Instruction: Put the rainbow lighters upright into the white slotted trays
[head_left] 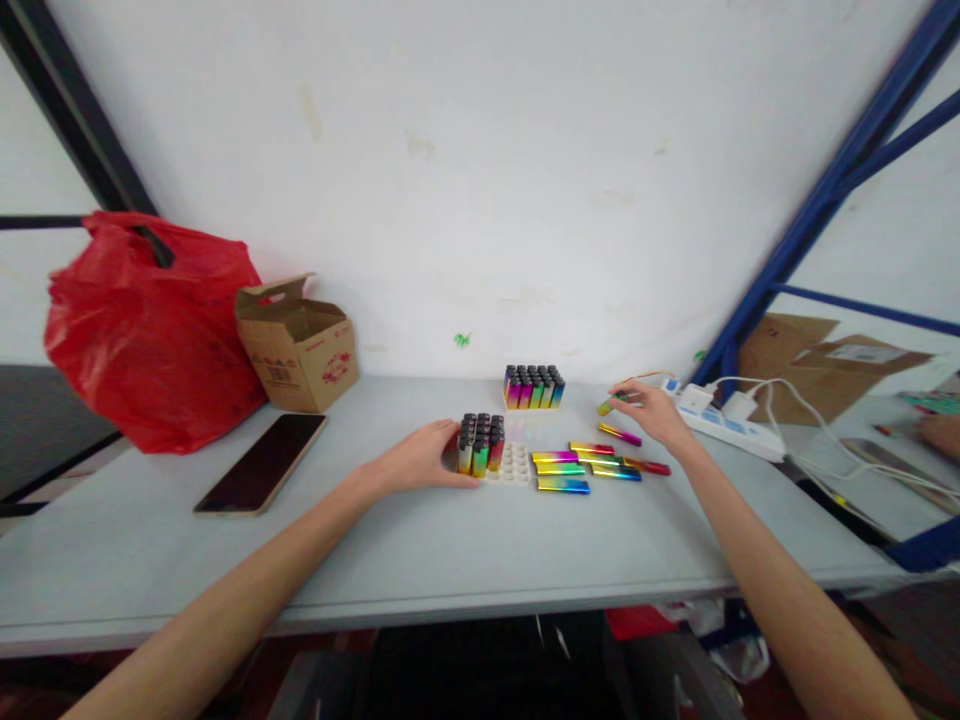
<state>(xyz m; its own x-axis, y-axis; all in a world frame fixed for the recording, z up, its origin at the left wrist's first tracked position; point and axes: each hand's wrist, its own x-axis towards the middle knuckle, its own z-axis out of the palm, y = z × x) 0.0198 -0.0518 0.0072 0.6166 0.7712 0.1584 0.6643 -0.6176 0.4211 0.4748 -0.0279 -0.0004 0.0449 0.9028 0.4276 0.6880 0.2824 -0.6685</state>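
My left hand (pixel 427 455) grips the left end of a pale lighter tray (pixel 516 465), thumb along the near side and fingers behind. Several lighters (pixel 480 445) with black tops stand upright in the tray's left part; round holes show in its right part. My right hand (pixel 651 408) is raised to the right, its fingertips closed on a yellow-green lighter (pixel 606 407). Between the tray and my right hand, several shiny multicoloured lighters (pixel 562 486) lie flat on the table. Behind them, by the wall, stands a full block of upright lighters (pixel 534 388).
On the grey table (pixel 420 560) a phone (pixel 262 465) lies to the left, near an open cardboard box (pixel 300 350) and a red plastic bag (pixel 157 330). A white power strip (pixel 731 425) with cables sits at right, beside a blue metal frame (pixel 817 200). Another person's hand (pixel 941 435) shows at the far right.
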